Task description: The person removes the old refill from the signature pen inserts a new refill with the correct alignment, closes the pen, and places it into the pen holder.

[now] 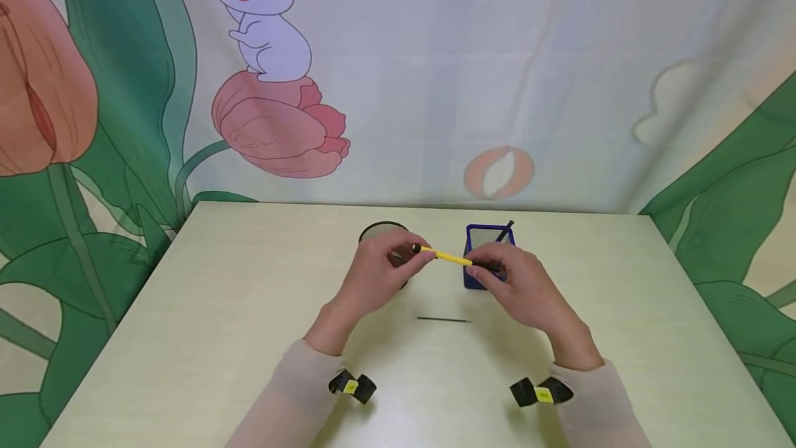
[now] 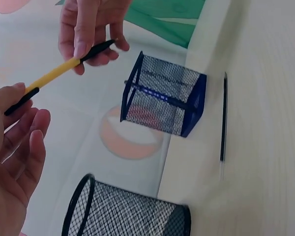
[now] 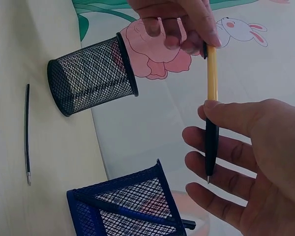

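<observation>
A yellow ballpoint pen (image 1: 449, 256) with a black grip and black clip is held in the air between both hands. My left hand (image 1: 381, 269) pinches its clip end between thumb and forefinger. At the black tip end, my right hand (image 1: 519, 284) pinches it, the other fingers spread behind; the metal point shows in the right wrist view. Below the hands, a thin dark pen refill (image 1: 444, 319) lies on the table. Behind the left hand stands a round black mesh pen holder (image 3: 91, 76), partly hidden in the head view.
A square blue mesh pen holder (image 1: 470, 278) stands behind the right hand with a dark pen (image 1: 506, 230) leaning in it. The pale table (image 1: 249, 337) ends at a printed curtain (image 1: 398, 88) at the back.
</observation>
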Motion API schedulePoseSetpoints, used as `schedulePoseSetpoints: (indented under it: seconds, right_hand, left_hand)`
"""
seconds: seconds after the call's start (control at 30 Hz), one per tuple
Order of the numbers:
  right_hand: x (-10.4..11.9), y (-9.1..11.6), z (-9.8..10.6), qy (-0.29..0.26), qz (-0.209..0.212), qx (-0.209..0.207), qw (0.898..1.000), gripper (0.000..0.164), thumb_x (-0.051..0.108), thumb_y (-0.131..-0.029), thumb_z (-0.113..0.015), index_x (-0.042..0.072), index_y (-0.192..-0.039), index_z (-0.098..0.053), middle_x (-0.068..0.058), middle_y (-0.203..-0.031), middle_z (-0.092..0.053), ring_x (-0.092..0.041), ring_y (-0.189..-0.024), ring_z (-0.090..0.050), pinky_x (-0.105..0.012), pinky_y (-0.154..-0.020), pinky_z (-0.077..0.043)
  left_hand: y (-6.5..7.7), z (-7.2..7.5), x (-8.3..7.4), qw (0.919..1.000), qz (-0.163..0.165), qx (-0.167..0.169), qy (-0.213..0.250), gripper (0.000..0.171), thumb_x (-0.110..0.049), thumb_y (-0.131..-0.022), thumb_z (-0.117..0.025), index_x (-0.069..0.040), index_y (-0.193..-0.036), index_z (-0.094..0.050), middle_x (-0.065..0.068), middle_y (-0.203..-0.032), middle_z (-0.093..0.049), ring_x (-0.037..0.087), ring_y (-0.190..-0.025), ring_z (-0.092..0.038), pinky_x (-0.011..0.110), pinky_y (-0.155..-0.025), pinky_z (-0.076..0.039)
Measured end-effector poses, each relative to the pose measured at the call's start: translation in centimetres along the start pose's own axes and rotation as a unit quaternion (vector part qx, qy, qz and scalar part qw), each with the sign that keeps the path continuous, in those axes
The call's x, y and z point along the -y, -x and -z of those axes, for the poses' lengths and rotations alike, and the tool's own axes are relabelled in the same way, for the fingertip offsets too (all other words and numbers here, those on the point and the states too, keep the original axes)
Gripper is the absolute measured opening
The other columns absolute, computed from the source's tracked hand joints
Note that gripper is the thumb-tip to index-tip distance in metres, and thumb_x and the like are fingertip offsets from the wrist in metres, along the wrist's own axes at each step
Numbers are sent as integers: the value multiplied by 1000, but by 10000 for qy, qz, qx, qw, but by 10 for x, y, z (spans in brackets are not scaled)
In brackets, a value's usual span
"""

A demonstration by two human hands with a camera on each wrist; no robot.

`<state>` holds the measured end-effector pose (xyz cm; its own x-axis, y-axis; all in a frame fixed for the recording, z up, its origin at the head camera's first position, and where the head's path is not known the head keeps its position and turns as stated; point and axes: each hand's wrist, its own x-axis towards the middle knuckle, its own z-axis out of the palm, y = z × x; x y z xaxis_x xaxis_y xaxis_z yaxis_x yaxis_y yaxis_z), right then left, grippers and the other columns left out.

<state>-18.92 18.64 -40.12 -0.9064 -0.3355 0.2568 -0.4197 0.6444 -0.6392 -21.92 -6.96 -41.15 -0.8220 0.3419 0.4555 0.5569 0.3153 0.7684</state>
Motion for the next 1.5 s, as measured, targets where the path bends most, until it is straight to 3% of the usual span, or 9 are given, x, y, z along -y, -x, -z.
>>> schedulePoseSetpoints:
  seconds: [0.23,0.4,0.53,0.8,0.9,1.13,1.5]
  right_hand:
    - [2,-5,6,127,1,-81,9999,16,17,-98,-73,12,-114,-75,0,-109,-72,-18,-96,-66,-39,-84,-55]
    - [2,-9,10,147,-64,-80,9998,16,16,-97,-75,12,-112,-75,0,-105,-70,-16,-91,-66,-36,-81,-56]
    - [1,-12,14,85,-99,-145,9998,17,15,-96,-75,13,-113,-74,1,-103,-72,-15,-87,-66,-34,-79,-57]
    - [-3,-17,19,-19,-168,-320,9993,18,14,-95,-76,15,-113,-73,0,-100,-76,-15,-84,-68,-32,-76,-57]
    - [-4,-18,20,-23,-154,-545,9984,16,15,-94,-77,14,-110,-74,0,-100,-77,-15,-83,-69,-30,-75,-57]
    - [-7,-20,22,37,-264,-1068,9939,15,14,-94,-78,10,-109,-75,-4,-100,-77,-18,-88,-71,-28,-76,-56]
    - [-13,-27,20,-190,-484,-1390,9889,15,8,-92,-78,8,-105,-72,-8,-99,-75,-24,-94,-73,-10,-75,-51]
  left_hand:
    - [-9,-14,-6,9935,537,-292,960,13,-24,-96,-76,-14,-104,-75,3,-90,-78,13,-80,-73,28,-70,-61]
    - [-18,-24,-12,9825,688,-394,1687,13,-19,-96,-76,-10,-105,-72,10,-97,-77,25,-90,-76,32,-76,-63]
    - [-24,-31,-17,9774,782,-462,1911,15,-18,-96,-76,-9,-106,-71,12,-101,-75,32,-95,-76,33,-78,-63]
    - [-34,-44,-23,9793,845,-432,1786,18,-18,-95,-76,-9,-110,-71,10,-106,-72,25,-96,-77,31,-78,-63]
    - [-38,-50,-26,9838,880,-391,1512,16,-20,-96,-76,-12,-110,-72,7,-107,-72,20,-99,-76,29,-80,-62]
    - [-50,-62,-31,9920,737,-454,922,15,-21,-97,-75,-13,-109,-71,6,-108,-74,23,-104,-75,24,-82,-60]
    - [-61,-72,-33,9963,553,-414,512,12,-18,-99,-72,-12,-110,-71,5,-106,-74,21,-97,-77,24,-83,-60]
